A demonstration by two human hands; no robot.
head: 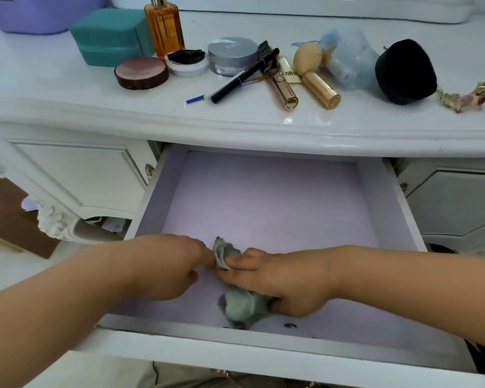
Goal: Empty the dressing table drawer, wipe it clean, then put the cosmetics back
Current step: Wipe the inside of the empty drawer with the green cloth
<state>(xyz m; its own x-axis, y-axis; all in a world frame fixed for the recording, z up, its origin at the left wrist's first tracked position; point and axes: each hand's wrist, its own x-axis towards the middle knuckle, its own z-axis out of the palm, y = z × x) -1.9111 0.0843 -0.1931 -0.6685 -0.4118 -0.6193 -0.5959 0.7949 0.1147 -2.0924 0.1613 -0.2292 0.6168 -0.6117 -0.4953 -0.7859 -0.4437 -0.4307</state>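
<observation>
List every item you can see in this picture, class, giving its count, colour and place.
Open drawer: one, white with lilac lining, centre.
Crumpled cloth: one, grey-green, near the drawer's front.
Square box: one, teal, tabletop left.
Tall pump bottle: one, amber, beside the box.
Round compacts and jars: three, brown-pink, white, silver, tabletop.
Slim pen: one, black, tabletop centre.
Gold tubes: two, tabletop centre.
Round puff: one, black, tabletop right.
Left hand: one, pinches the cloth's upper end.
Right hand: one, grips the cloth.

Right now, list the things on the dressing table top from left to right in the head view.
Teal box → amber bottle → silver jar → black pen → gold tube → black puff → crumpled wrapper.
</observation>
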